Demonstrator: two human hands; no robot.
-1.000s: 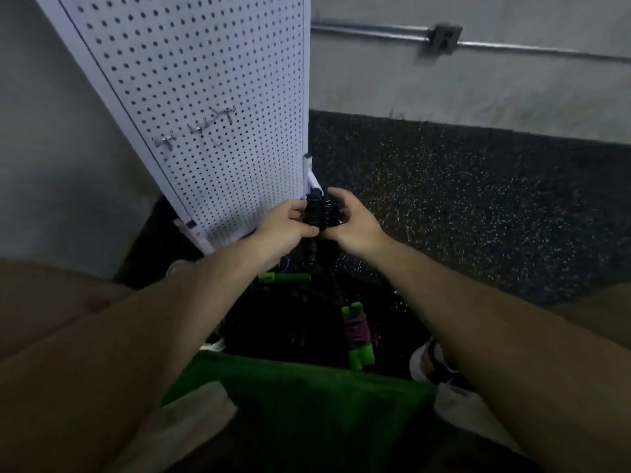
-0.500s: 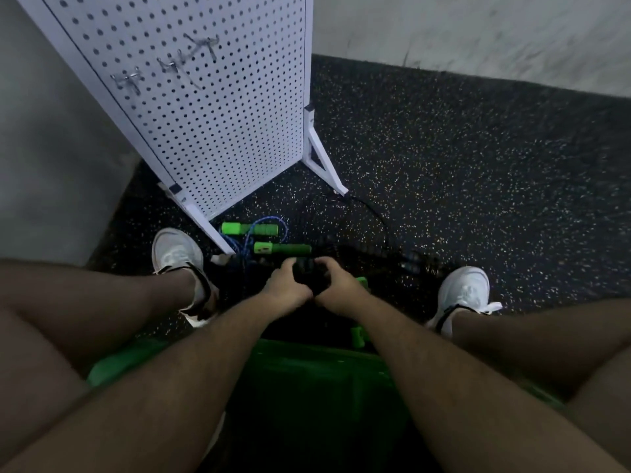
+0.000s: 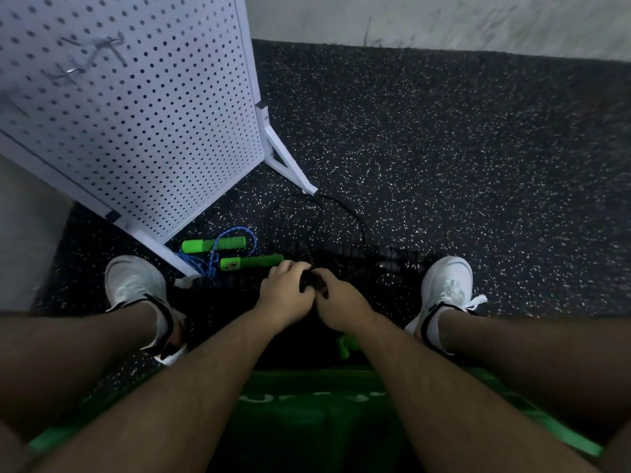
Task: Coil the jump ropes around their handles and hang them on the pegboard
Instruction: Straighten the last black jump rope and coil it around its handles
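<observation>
me: while my shoes (image 3: 136,285) stand planted apart, my left hand (image 3: 285,295) and right hand (image 3: 341,302) meet low between them, knuckle to knuckle. both have fingers curled round the black jump rope (image 3: 309,285), and only a dark sliver of it shows in the gap.

you: which way does its handle run?

me: i can't tell, because my fingers cover it. what matters is the slack. the loose cord (image 3: 355,216) lies in loops on the floor (image 3: 478,165) straight ahead of my hands, away from me, and reaches the foot of the pegboard (image 3: 136,114).

you: so winding pulls it toward you?

me: i reckon so. each turn would draw cord back from the front, so one hand should clamp the bundle while the other feeds. neither hand is nearer the slack, since it sits dead ahead of both.

you: and the hanging?

me: the hooks (image 3: 92,59) sit up and to the left, blurred. my left hand is the nearer one for that reach.

you: anything in the way?

me: the green-handled rope (image 3: 251,261) lies uncoiled just ahead and left of my left hand, beside the black loops. i'd guess the two cords could snag if i drag carelessly.
</observation>
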